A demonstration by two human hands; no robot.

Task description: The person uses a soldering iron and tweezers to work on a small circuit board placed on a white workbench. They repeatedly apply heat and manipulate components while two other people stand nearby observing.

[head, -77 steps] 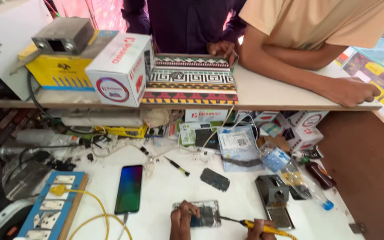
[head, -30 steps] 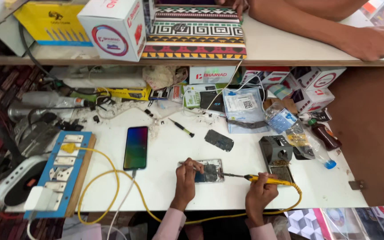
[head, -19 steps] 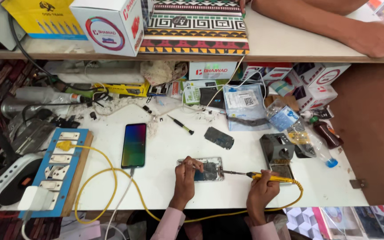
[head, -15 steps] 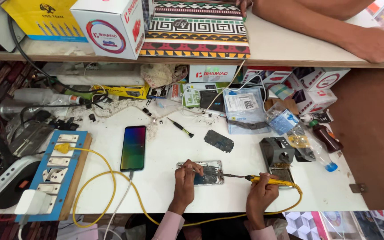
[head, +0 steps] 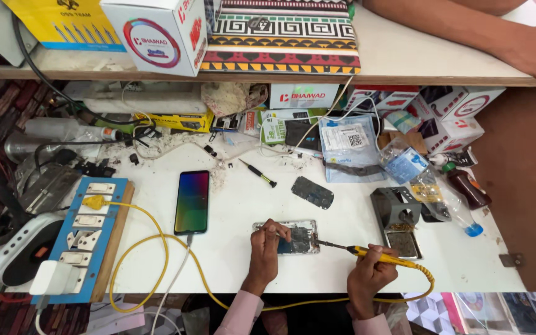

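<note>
In the head view we look down on a cluttered white bench (head: 342, 260). Near the near edge, at the middle, lies an opened phone (head: 293, 236) with its back off and its insides showing. Our left hand (head: 267, 248) rests on the left part of this phone, its fingers curled down onto it; the grip looks narrow, pinching something thin at the fingertips, though we cannot tell what. Our right hand (head: 367, 273) is closed around the yellow handle of a soldering iron (head: 367, 253), whose dark tip points left and touches the right side of the opened phone. A yellow cord (head: 150, 248) runs from the iron along the near edge and loops left to a blue switchboard (head: 88, 236) at the left of the bench.

Just left of the opened phone lies a second phone (head: 192, 201) with a lit, coloured screen. Farther back lie a small screwdriver (head: 257, 173) and a dark phone cover (head: 312, 192). To the right stands a grey iron stand (head: 397, 214), with a plastic bottle (head: 448, 205) lying beside it. On the shelf (head: 404, 56) at the far side, another person's arm (head: 479, 31) rests.
</note>
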